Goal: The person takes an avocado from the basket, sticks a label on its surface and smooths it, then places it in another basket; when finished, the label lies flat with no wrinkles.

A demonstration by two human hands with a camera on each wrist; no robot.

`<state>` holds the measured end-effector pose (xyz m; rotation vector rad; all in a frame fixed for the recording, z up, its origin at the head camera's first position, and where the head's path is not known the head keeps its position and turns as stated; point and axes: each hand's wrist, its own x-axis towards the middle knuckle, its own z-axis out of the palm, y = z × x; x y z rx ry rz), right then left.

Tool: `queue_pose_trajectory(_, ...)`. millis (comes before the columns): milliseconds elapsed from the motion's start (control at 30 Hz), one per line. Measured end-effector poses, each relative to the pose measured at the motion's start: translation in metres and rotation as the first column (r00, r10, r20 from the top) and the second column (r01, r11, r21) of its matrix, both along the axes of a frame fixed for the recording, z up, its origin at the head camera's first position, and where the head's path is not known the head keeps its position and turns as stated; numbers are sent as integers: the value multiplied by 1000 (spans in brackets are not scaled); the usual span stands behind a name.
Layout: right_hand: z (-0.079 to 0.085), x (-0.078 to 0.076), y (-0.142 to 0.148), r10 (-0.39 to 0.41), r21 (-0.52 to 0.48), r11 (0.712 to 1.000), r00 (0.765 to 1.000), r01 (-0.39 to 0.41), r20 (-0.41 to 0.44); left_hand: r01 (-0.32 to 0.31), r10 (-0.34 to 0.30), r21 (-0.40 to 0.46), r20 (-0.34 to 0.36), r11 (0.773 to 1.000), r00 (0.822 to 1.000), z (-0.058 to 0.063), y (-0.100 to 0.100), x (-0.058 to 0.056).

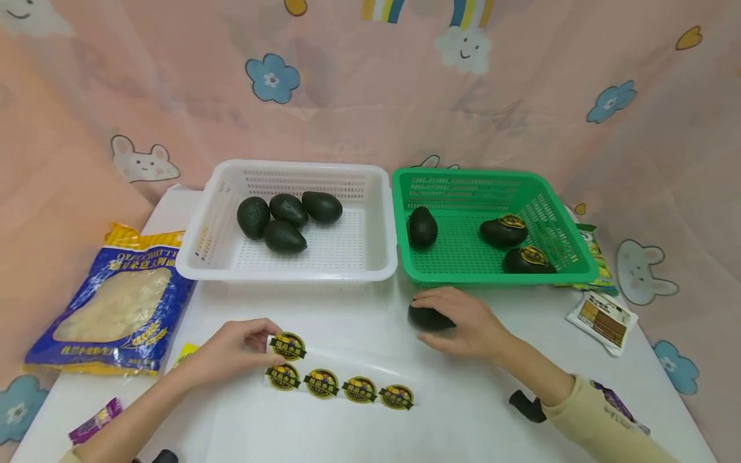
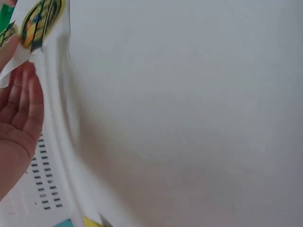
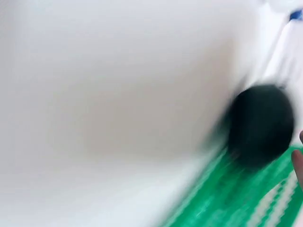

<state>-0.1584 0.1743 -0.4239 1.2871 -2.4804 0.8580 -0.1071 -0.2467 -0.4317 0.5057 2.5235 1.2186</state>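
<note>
My left hand [image 1: 240, 350] pinches the left end of a clear sheet of round black-and-gold stickers [image 1: 359, 390]. In the left wrist view the thumb lies on the sheet's edge, beside one sticker [image 2: 40, 21]. Just in front of the green basket [image 1: 417, 273], my right hand [image 1: 466, 321] grips a dark avocado [image 1: 427, 317], thumb and fingers on either side. That avocado [image 3: 262, 125] looks blurred in the right wrist view, with fingertips at the right edge. Inside the green basket are a plain avocado [image 1: 422, 228] and two avocados with stickers, one nearer the back [image 1: 494, 233].
A white basket [image 1: 289, 275] at the back left holds several plain avocados [image 1: 285, 238]. A blue-and-yellow pasta bag [image 1: 110, 302] lies at the left. Small packets [image 1: 603, 321] lie at the right, and a black object [image 1: 527, 406] sits beneath the right forearm.
</note>
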Motion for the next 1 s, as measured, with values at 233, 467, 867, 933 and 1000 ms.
queue_pose_trajectory(233,23,19,-80,113,-112,989,981,-96,155,15,-24,176,49,984,998,20,27,-1)
queue_pose_trajectory(467,17,19,-121,197,-181,970,957,-160,213,61,-94,241,126,969,988,23,38,4)
queue_pose_trajectory(867,45,8,-60,123,-30,990,744,-137,657,-53,50,-6,-208,999,977,24,59,9)
queue_pose_trajectory(933,47,12,-51,108,0,990,746,-143,658,-7,22,98,-145,995,989,33,83,4)
queue_pose_trajectory(1000,46,17,-42,72,5,995,742,-101,667,20,-9,145,-81,989,997,38,107,-2)
